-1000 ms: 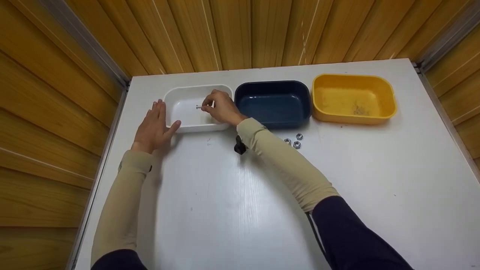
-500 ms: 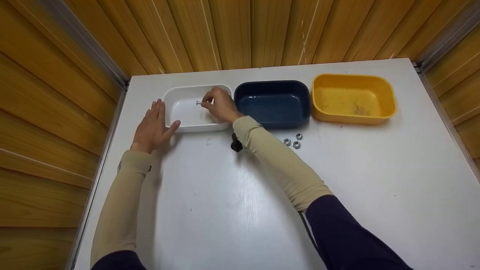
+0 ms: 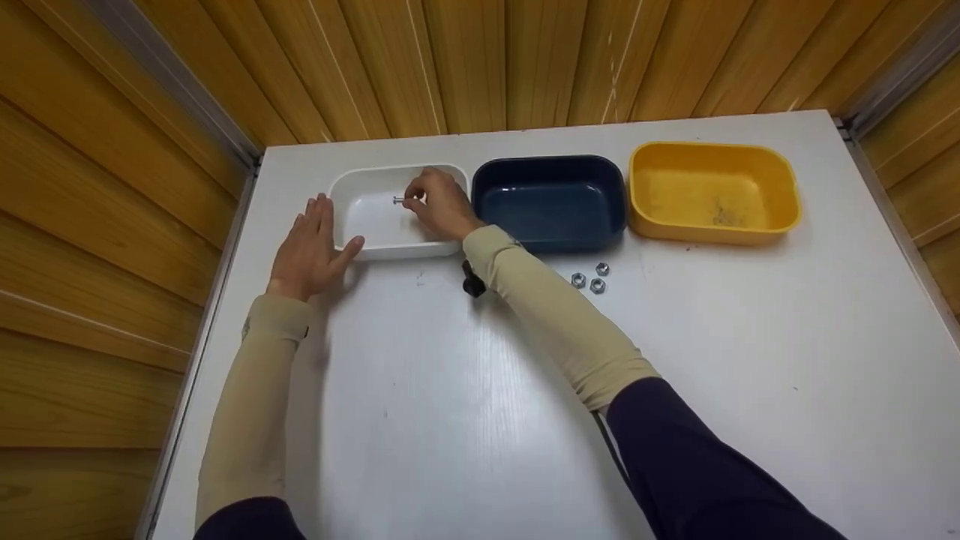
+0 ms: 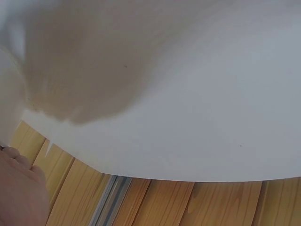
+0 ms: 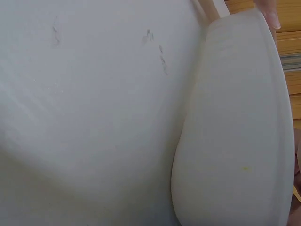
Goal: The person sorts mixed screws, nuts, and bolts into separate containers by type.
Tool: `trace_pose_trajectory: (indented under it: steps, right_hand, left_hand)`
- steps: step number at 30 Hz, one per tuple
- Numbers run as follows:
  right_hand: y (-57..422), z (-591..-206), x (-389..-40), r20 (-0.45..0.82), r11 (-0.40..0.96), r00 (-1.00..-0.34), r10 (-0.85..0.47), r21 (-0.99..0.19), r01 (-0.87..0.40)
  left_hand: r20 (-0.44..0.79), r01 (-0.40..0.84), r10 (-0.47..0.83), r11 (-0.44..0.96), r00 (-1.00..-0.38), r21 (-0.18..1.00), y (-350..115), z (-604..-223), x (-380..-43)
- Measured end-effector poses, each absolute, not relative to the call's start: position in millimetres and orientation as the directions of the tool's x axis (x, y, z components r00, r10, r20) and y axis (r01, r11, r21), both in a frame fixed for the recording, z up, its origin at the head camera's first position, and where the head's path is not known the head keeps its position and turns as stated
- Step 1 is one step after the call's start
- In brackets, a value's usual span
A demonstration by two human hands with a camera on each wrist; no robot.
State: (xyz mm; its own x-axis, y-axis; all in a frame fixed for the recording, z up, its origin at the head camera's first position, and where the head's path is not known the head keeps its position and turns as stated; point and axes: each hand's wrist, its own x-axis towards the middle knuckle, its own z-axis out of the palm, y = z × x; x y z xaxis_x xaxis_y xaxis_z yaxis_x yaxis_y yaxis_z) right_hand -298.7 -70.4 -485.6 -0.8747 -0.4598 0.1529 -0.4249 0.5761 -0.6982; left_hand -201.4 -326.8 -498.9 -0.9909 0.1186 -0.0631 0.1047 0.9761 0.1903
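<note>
Near the far left corner of the white tabletop [image 3: 420, 450], the left hand [image 3: 304, 251] lies spread with straight fingers along the left wall of the white tray [image 3: 405, 253], its thumb wide of the fingers and reaching the tray's near left corner; it appears to steady the tray rather than grasp it. Inside that tray's outline, the right hand [image 3: 444, 206] holds a small metal bolt [image 3: 398, 200] in a narrow pinch between thumb and fingers, the bolt's head pointing left; whether it touches the tray's floor cannot be told. Since the fingers have not let go of it, handling of this bolt looks unfinished. The part of the tray floor hidden under the right hand cannot be judged. Next along the tabletop's far edge comes the dark blue tray [image 3: 551, 244], with no loose part to be seen in it. Between its near wall and the tabletop's near edge, much closer to the wall, three hex nuts [image 3: 598, 286] sit in a loose cluster, outside every tray and untouched by either hand, so any work on them seems left to do. Toward the far right corner stands the yellow tray [image 3: 712, 234], with greyish specks on its floor, too indistinct to call parts or marks.
</note>
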Motion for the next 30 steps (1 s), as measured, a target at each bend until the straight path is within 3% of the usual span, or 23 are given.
trace_pose_trajectory:
  steps: [30]
  right_hand:
    - [-55.8,-461.6,-286.8,0.199,0.525,-0.835,-0.513,-0.697,-0.489]
  left_hand:
    - [-0.053,0.113,0.125,0.976,-0.991,0.185,-333.9,-500.7,-201.8]
